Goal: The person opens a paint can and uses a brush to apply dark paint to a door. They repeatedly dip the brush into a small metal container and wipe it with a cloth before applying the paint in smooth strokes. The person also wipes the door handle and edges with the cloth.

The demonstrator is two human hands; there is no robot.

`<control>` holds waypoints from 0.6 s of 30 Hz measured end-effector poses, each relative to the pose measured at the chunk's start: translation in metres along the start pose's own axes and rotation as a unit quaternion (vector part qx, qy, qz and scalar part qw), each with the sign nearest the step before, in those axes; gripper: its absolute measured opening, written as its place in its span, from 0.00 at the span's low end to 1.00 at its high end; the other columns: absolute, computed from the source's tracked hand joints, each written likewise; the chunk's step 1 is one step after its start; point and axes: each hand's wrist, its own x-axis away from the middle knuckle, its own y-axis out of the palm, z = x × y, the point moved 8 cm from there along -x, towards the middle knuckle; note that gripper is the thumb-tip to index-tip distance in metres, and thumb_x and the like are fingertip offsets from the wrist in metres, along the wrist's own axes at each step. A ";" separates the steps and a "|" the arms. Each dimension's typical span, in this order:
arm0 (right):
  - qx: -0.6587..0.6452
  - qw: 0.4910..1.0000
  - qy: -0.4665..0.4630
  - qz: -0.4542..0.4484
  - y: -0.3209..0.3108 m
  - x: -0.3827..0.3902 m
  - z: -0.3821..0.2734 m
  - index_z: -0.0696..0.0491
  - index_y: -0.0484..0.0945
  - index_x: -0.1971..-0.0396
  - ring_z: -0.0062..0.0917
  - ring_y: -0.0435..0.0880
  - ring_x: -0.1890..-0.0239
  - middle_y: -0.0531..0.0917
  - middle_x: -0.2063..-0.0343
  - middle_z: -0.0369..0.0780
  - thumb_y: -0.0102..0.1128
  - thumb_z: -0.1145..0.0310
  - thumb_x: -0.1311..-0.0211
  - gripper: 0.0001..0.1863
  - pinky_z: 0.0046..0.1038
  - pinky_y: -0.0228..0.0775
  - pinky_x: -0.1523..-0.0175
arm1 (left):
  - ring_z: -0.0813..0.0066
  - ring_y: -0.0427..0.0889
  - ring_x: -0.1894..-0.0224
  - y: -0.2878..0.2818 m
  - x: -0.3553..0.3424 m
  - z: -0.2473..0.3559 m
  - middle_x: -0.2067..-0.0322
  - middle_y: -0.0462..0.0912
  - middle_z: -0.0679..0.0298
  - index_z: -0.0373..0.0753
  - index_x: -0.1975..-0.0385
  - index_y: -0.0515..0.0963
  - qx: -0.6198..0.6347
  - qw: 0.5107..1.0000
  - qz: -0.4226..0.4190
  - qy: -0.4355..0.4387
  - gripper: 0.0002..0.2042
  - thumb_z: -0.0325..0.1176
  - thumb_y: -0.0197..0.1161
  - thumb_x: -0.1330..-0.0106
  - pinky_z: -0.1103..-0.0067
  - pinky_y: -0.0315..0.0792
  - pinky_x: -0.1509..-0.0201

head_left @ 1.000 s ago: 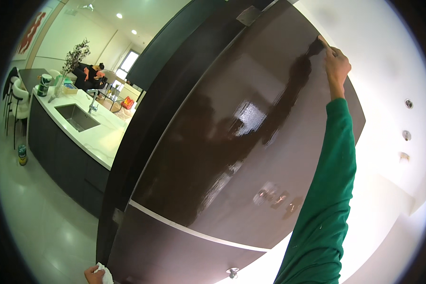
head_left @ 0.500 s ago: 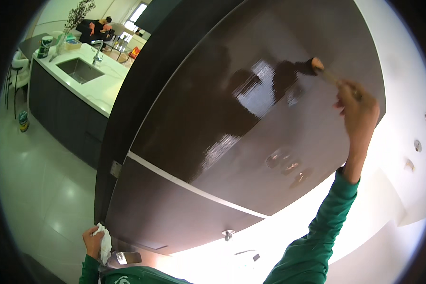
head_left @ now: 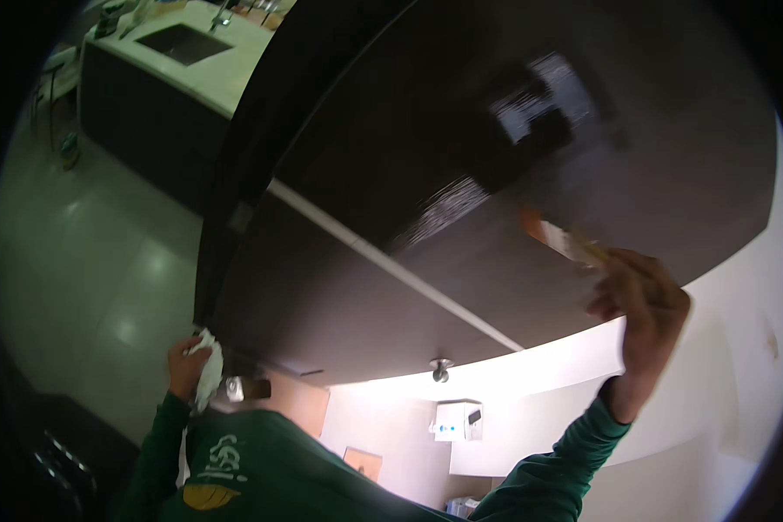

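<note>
In my right hand (head_left: 644,300) is a paintbrush (head_left: 565,239) with orange bristles, its handle gripped by closed fingers. The bristles are blurred and lie in front of the dark brown door panel (head_left: 670,174); whether they touch it I cannot tell. A darker, wet-looking layer covers the panel's left part, with shiny streaks (head_left: 448,209) of reflected light. A pale strip (head_left: 391,265) crosses the door. At lower left my left hand (head_left: 184,372) closes around a crumpled white cloth (head_left: 209,370), next to the door's edge.
A round metal door knob (head_left: 441,370) sticks out at the panel's lower edge. At far left stands a kitchen island (head_left: 139,122) with a sink (head_left: 185,43) and a can (head_left: 69,151) on the floor beside it. A pale wall (head_left: 722,348) runs on the right.
My right hand has brought the paintbrush down from the upper right of the panel, toward its middle. The view has shifted and darkened. My left hand still holds the cloth.
</note>
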 end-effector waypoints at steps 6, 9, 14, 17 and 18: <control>0.019 0.994 0.003 -0.108 0.032 0.000 -0.008 0.64 0.82 0.64 0.21 0.81 0.83 0.82 0.80 0.41 0.60 0.71 0.38 0.11 0.18 0.69 0.78 | 0.73 0.82 0.66 0.008 0.008 0.026 0.65 0.84 0.56 0.26 0.56 0.80 0.008 1.000 -0.011 -0.014 0.19 0.29 0.69 0.47 0.78 0.76 0.60; 0.042 0.987 -0.043 -0.150 0.063 -0.009 0.004 0.65 0.81 0.64 0.20 0.82 0.80 0.82 0.80 0.40 0.59 0.70 0.36 0.11 0.18 0.69 0.76 | 0.73 0.82 0.66 0.015 0.008 0.028 0.65 0.84 0.56 0.26 0.57 0.80 0.034 0.999 -0.034 -0.023 0.18 0.28 0.68 0.47 0.78 0.76 0.61; 0.107 0.988 -0.072 -0.085 0.028 -0.048 0.005 0.63 0.81 0.59 0.22 0.85 0.77 0.85 0.75 0.41 0.56 0.70 0.34 0.12 0.19 0.74 0.73 | 0.70 0.83 0.66 0.016 0.004 0.021 0.65 0.84 0.56 0.27 0.58 0.81 0.001 1.000 -0.012 0.003 0.17 0.27 0.67 0.47 0.76 0.77 0.61; 0.063 0.986 -0.151 -0.037 -0.018 -0.081 -0.006 0.63 0.79 0.53 0.25 0.86 0.71 0.86 0.68 0.43 0.53 0.69 0.33 0.15 0.22 0.76 0.69 | 0.70 0.83 0.67 0.007 0.001 0.010 0.65 0.84 0.55 0.26 0.57 0.80 -0.003 1.000 -0.010 0.026 0.17 0.26 0.67 0.47 0.75 0.77 0.61; 0.107 0.981 -0.161 -0.004 -0.046 -0.082 -0.013 0.62 0.79 0.52 0.26 0.87 0.68 0.86 0.65 0.44 0.53 0.68 0.32 0.16 0.22 0.77 0.67 | 0.70 0.83 0.67 0.020 0.005 0.016 0.65 0.84 0.55 0.26 0.57 0.80 0.024 0.999 -0.035 0.004 0.17 0.26 0.67 0.47 0.76 0.77 0.61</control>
